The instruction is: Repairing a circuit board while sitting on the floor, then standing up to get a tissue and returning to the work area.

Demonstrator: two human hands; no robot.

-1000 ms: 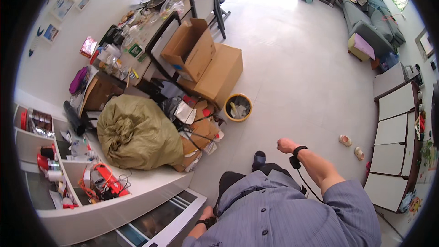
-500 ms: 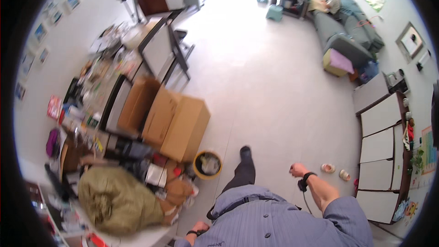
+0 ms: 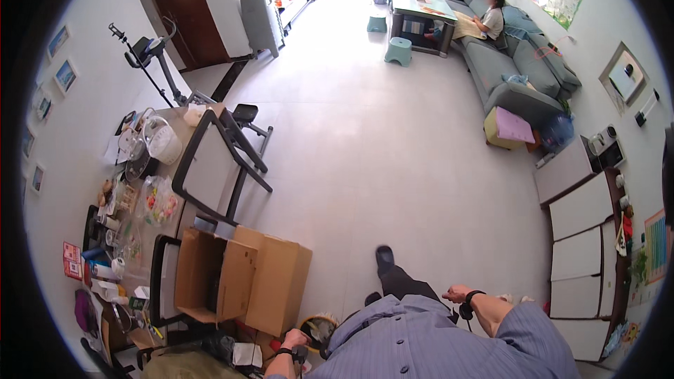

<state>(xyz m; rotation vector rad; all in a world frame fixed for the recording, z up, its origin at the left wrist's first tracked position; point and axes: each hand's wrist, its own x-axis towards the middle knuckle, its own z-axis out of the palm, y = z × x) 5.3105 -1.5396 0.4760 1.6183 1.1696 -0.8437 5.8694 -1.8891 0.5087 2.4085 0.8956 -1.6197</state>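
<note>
Head view, round yellow-rimmed bin [image 3: 318, 318] — left hand [image 3: 295, 340] near, right hand [image 3: 460, 293] apart, fingers [image 3: 453, 295] curled (how tightly, unclear)

A pale floor [image 3: 337, 175] carries a cardboard box [image 3: 279, 284], a yellow-rimmed bin [image 3: 314, 341], two teal stools [image 3: 399, 52] and a grey sofa [image 3: 484, 67].
</note>
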